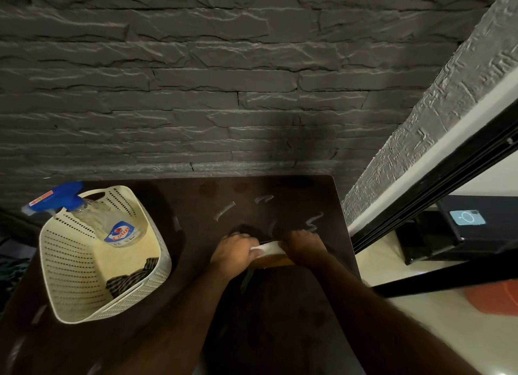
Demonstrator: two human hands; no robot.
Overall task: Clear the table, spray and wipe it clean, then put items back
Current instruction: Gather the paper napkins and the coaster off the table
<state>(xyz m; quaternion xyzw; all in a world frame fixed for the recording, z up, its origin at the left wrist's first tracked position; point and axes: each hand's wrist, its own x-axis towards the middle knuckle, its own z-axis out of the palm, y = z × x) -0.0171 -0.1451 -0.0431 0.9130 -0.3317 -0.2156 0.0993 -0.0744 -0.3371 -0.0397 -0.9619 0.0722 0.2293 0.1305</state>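
**A:** What are the hands doing, and why both at once?

**B:** The left hand [234, 252] and the right hand [304, 248] sit side by side on the dark counter [280, 318], fingers curled down over a small object [269, 251] with a white top and a brownish side; each hand grips one end of it; what the object is I cannot tell, though the paired grip suggests lifting it or setting it down square.

**A:** And just beyond the knuckles?

**B:** Pale streaks [224, 210] lie on the counter ahead of the hands, toward the wall; they look like wet marks or smears, which I take to mean the surface there is being cleaned or has yet to dry.

**A:** Where are the cleaning things?

**B:** Well to the left of the left hand stands a cream perforated basket [70, 276] on the counter; a spray bottle [112, 223] with a blue trigger leans inside it, head over the far rim; a dark striped cloth [131, 279] lies bunched in the near corner; parked there, I judge, to keep the wiped area free.
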